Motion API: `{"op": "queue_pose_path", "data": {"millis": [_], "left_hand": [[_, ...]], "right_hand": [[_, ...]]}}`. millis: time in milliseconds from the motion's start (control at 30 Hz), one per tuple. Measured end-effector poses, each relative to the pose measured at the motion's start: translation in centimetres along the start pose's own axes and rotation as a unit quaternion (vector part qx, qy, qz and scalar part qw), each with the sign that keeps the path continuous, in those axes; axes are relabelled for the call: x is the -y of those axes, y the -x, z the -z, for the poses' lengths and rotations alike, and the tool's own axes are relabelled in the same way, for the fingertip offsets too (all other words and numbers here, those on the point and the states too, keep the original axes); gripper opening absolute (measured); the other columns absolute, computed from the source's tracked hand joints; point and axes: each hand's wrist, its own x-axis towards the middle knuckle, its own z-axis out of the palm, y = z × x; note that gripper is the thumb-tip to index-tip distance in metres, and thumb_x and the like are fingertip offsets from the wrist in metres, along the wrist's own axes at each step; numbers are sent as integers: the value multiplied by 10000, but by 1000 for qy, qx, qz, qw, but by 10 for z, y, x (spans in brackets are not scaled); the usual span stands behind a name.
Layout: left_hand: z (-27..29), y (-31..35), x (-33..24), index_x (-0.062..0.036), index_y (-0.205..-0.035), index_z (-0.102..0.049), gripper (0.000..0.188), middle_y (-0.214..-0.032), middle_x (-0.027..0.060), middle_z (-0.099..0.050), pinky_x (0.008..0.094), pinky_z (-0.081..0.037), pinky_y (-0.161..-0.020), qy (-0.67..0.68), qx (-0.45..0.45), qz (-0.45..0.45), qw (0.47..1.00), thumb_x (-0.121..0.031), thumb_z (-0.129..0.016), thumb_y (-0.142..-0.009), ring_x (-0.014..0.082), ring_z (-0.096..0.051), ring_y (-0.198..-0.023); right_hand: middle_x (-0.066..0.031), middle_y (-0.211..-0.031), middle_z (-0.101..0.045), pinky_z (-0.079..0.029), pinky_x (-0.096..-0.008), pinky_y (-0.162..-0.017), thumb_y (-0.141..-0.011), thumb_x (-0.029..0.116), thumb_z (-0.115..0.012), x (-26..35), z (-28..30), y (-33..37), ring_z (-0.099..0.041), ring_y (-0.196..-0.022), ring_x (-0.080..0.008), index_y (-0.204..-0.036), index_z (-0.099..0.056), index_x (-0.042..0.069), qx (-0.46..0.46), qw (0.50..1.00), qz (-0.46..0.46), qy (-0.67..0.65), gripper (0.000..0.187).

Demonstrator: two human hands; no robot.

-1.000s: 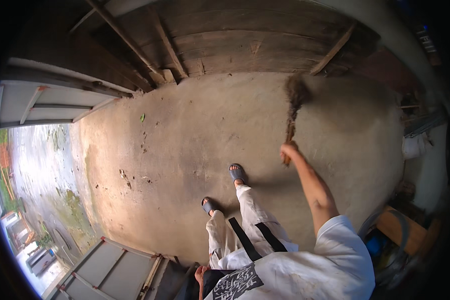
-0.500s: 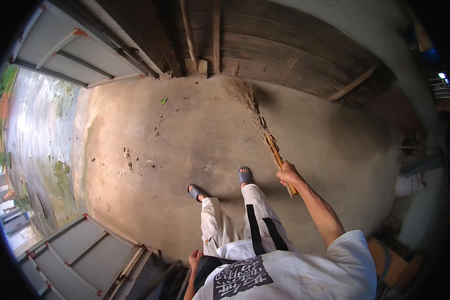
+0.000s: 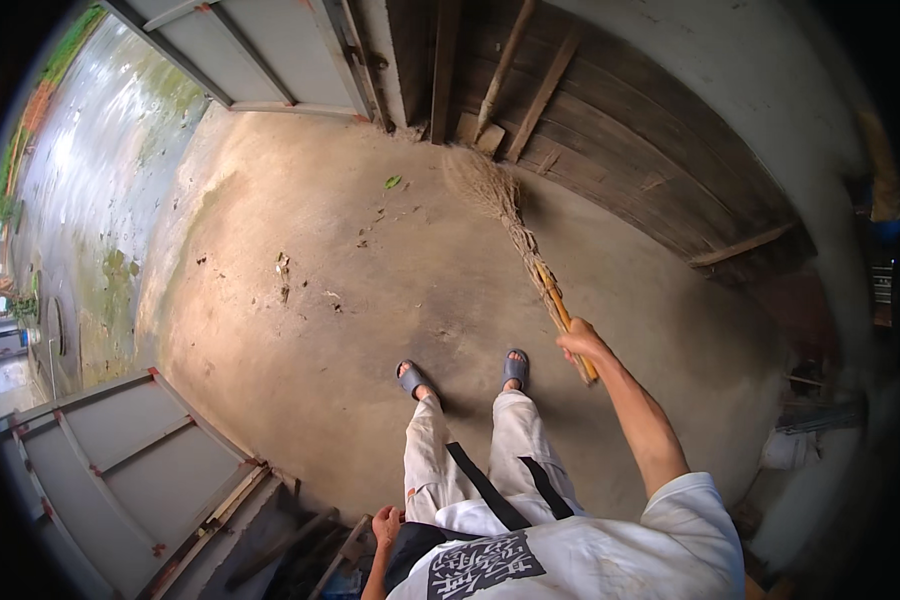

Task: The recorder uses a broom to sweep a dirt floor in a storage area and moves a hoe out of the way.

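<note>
My right hand is wrapped round the yellowish handle of a twig broom, held out ahead and to the right of my feet. The broom slants away to the upper left. Its bushy, partly blurred bristles rest on the concrete floor close to the foot of the wooden wall. By my left hip hangs my left hand, fingers curled in, with nothing visible in them. A green leaf lies left of the bristles. Dark scraps of debris are scattered farther left.
A dark plank wall with leaning poles bounds the far side. Metal-framed door panels stand at the far left and near left. Between them the floor opens onto wet ground. Clutter lines the right side.
My view has turned, so the doors, wall and leaf sit differently. The bristles are now nearer the poles' foot. My left foot has come nearly level with the right; both hands stay closed.
</note>
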Motion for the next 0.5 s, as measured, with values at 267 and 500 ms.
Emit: {"op": "queue_pose_path", "data": {"millis": [267, 500], "left_hand": [[1, 1, 28, 112, -1037, -469, 310, -822, 184, -605, 307, -516, -609, 110, -27, 36, 993, -115, -492, -826, 251, -627, -672], [7, -13, 41, 122, -1015, -467, 293, -798, 203, -603, 325, -533, -603, 136, -10, 7, 991, -101, -486, -826, 267, -629, -676]], "right_hand": [[-112, -523, -538, -439, -318, -393, -646, 31, -532, 81, -119, -58, -540, -424, -182, -702, -522, -59, 61, 996, 67, 19, 106], [-84, -511, -514, -416, -284, -364, -650, 31, -554, 70, -94, -20, -525, -420, -153, -766, -511, -28, 28, 996, 84, 20, 138]]}}
